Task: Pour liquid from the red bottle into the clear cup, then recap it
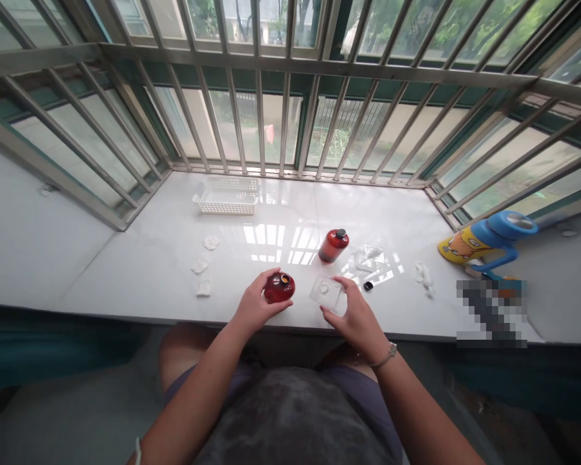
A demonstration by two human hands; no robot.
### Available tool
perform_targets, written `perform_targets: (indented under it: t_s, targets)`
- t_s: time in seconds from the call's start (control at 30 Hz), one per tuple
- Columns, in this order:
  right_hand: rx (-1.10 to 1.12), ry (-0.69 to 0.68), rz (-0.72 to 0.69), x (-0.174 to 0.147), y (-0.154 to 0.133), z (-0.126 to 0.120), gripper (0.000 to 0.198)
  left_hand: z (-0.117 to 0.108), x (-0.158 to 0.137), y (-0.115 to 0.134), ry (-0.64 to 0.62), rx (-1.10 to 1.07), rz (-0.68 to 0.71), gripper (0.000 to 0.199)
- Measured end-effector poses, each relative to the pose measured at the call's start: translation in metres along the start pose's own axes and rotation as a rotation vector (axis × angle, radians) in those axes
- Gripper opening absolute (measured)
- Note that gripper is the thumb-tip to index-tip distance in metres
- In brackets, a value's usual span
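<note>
My left hand is closed around a round, dark red bottle whose open black-rimmed neck tilts up towards me. Between the thumb and fingers of my right hand is a clear square container with a round mark in its middle; I cannot tell its exact kind. The two held things are apart, just above the near part of the white ledge. Beyond them a red bottle with a black cap stands upright. A small black cap lies right of my right hand.
A white perforated basket stands at the back left. Crumpled tissues lie at left, more tissue at right. Clear plastic packaging is beside the capped bottle. A blue and yellow flask stands far right. Metal bars border the ledge.
</note>
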State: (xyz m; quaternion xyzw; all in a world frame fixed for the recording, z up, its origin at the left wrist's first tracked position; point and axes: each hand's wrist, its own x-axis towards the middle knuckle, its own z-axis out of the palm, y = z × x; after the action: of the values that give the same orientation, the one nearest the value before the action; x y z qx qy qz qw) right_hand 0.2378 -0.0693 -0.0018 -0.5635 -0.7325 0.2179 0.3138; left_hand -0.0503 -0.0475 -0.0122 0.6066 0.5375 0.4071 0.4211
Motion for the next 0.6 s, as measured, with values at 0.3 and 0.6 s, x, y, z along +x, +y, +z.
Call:
perform_targets:
  t_s: [0.3, 0.6]
  targets:
    - [-0.074, 0.144, 0.061, -0.02, 0.061, -0.011, 0.063, 0.003, 0.044, 0.019, 0.157, -0.052, 0.032, 0.081]
    - [0.084, 0.092, 0.157, -0.034, 0.078, -0.004, 0.07, -0.068, 0.075, 0.05, 0.42, 0.078, 0.163, 0.083]
